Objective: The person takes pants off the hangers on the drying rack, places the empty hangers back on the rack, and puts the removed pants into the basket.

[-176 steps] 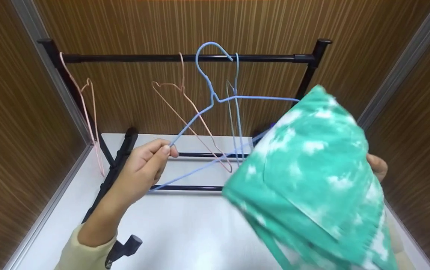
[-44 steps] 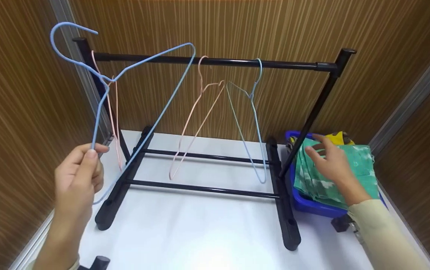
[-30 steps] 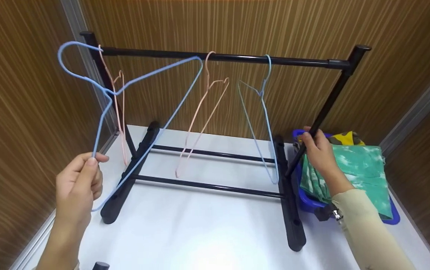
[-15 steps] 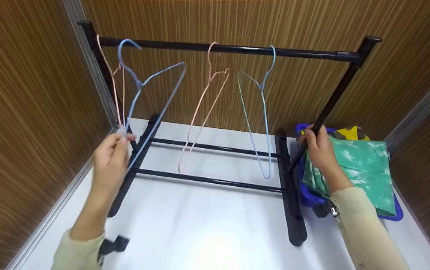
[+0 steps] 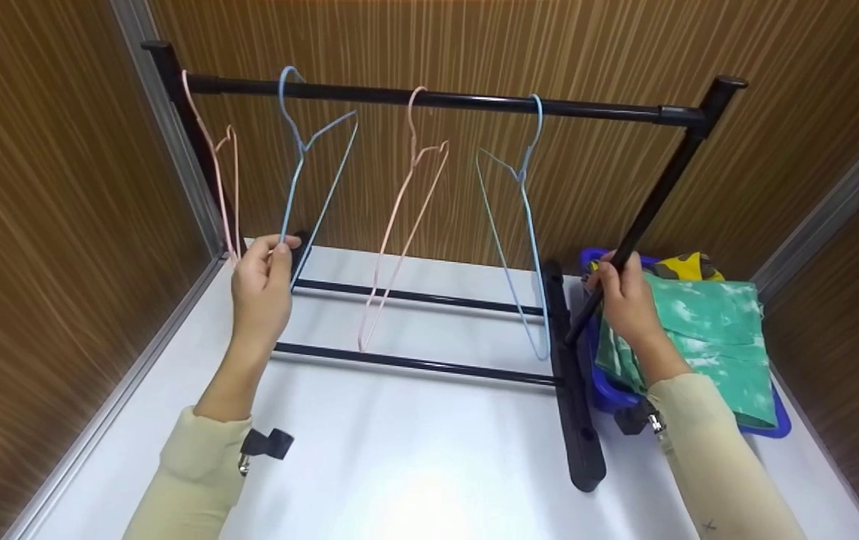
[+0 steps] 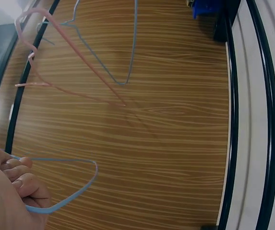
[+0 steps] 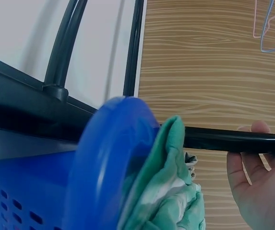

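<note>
From the head view, the left hand pinches the lower corner of a blue hanger between thumb and fingers; the hanger's hook sits over the rail of a black rack on the white worktop. Two pink hangers and another blue one hang on the same rail. The right hand has its fingers curled round the rack's right post, just beside a blue basket holding green cloth.

In the left wrist view, fingers pinch the blue hanger at its rounded corner.

In the right wrist view, the hand wraps the post, with the basket and cloth touching below it.
</note>
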